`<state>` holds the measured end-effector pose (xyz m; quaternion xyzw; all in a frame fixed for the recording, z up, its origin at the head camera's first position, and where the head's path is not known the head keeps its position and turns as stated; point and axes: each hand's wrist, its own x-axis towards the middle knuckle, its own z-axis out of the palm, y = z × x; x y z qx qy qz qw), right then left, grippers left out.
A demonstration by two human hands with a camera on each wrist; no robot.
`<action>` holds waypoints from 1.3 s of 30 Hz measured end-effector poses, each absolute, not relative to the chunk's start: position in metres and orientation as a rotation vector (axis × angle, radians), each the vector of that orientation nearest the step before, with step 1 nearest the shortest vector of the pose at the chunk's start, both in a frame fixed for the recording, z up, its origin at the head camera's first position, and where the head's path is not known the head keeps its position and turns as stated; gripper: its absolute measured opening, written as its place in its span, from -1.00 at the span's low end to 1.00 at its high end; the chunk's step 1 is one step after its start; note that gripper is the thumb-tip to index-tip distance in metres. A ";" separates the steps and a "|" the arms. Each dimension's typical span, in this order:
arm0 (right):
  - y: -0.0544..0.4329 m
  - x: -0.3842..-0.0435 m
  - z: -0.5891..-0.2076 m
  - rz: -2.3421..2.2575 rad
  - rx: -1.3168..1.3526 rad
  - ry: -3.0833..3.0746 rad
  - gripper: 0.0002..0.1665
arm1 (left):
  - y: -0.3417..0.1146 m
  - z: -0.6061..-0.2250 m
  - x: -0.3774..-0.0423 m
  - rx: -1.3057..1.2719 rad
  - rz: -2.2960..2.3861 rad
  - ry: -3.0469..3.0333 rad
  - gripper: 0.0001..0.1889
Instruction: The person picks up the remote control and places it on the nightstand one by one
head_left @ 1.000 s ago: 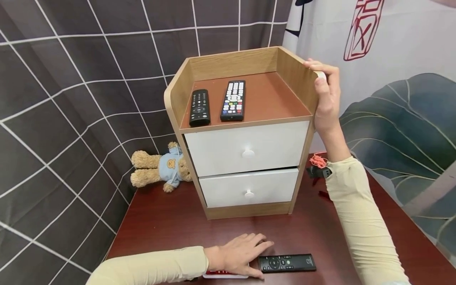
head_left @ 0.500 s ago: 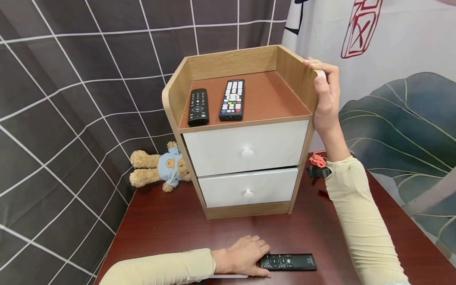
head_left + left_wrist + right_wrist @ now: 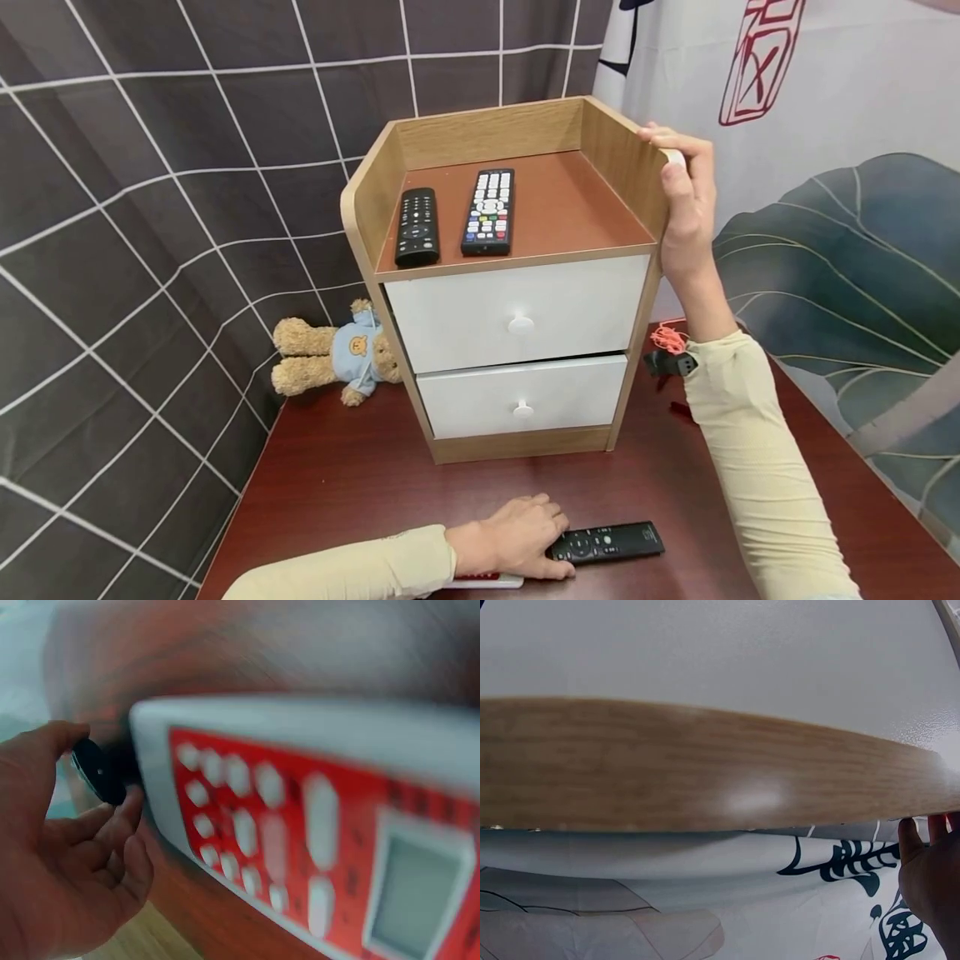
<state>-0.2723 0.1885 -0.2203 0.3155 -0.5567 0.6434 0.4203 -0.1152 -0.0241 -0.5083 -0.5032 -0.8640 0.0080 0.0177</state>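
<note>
My left hand point(image 3: 517, 537) pinches the near end of a black remote control point(image 3: 622, 541) between thumb and fingers, low over the red-brown table. In the left wrist view that remote's end point(image 3: 99, 771) shows between thumb and fingertips. A white remote with a red face and small screen point(image 3: 300, 825) lies beneath the left wrist, mostly covered in the head view. My right hand point(image 3: 687, 200) grips the top edge of the right side panel of a small wood-edged cabinet point(image 3: 521, 442). The right wrist view shows its fingers at the panel's wooden edge point(image 3: 667, 765).
On the cabinet's brown top lie a black remote point(image 3: 417, 227) and one with white buttons point(image 3: 489, 212). Two white drawers point(image 3: 465, 325) face forward. A teddy bear point(image 3: 352, 350) lies left of the cabinet. Orange string point(image 3: 669, 338) lies right, by a black object point(image 3: 670, 363).
My left hand has moved slightly right and its fingers have drawn in on the black remote. The remote's far end has swung a little towards the cabinet. The right hand has stayed put.
</note>
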 end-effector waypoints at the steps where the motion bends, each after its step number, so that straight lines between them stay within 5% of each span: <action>1: 0.188 -0.272 -0.220 1.610 0.791 -1.396 -0.66 | -0.024 -0.506 -0.115 -1.555 -0.034 -2.757 -0.59; 6: 0.187 -0.271 -0.221 1.607 0.794 -1.411 -0.65 | -0.023 -0.499 -0.116 -1.407 -0.510 -3.085 -0.62; 15: 0.189 -0.272 -0.222 1.626 0.791 -1.411 -0.66 | -0.023 -0.484 -0.117 -0.989 -2.179 -3.136 -0.59; 24: 0.187 -0.268 -0.219 1.610 0.799 -1.402 -0.66 | -0.047 -0.445 -0.129 -0.896 -2.293 -3.087 -0.52; 39: 0.189 -0.271 -0.220 1.624 0.799 -1.406 -0.66 | -0.079 -0.338 -0.134 -0.868 -2.017 -3.011 -0.76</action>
